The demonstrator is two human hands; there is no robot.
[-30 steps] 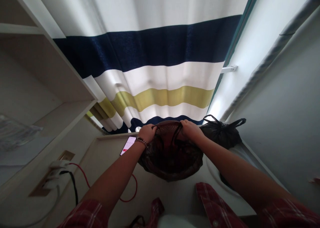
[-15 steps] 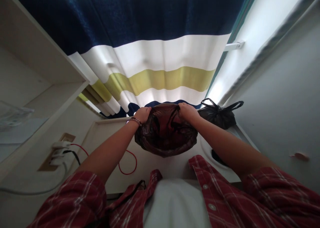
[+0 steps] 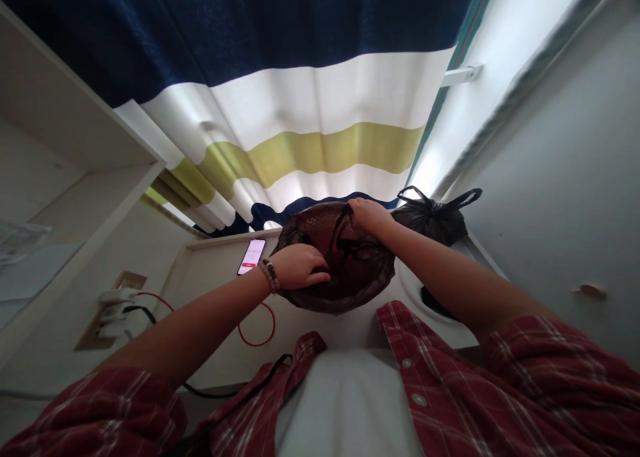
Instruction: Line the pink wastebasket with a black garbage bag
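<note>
A reddish wastebasket with a perforated wall, lined with a thin black plastic bag (image 3: 340, 302), is tilted so that its mouth faces me. My right hand (image 3: 371, 215) grips its far right rim together with the bag's edge. Over the left part of the mouth is my left hand (image 3: 300, 267), thumb apart from the fingers and nothing visible between them. Dark bag straps (image 3: 345, 233) hang inside from beside my right hand. The basket's bottom is too dark to make out.
A tied black garbage bag (image 3: 435, 218) sits at the right by the wall. Left of the basket, a phone (image 3: 251, 257) with a lit screen lies on the white surface near a red cable (image 3: 274, 327). Plugs (image 3: 117, 307) fill a wall socket. A striped curtain (image 3: 320, 110) hangs behind.
My left hand has let go of the left rim and moved down and inward over the basket's mouth. The phone has come into view. My right hand keeps its grip.
</note>
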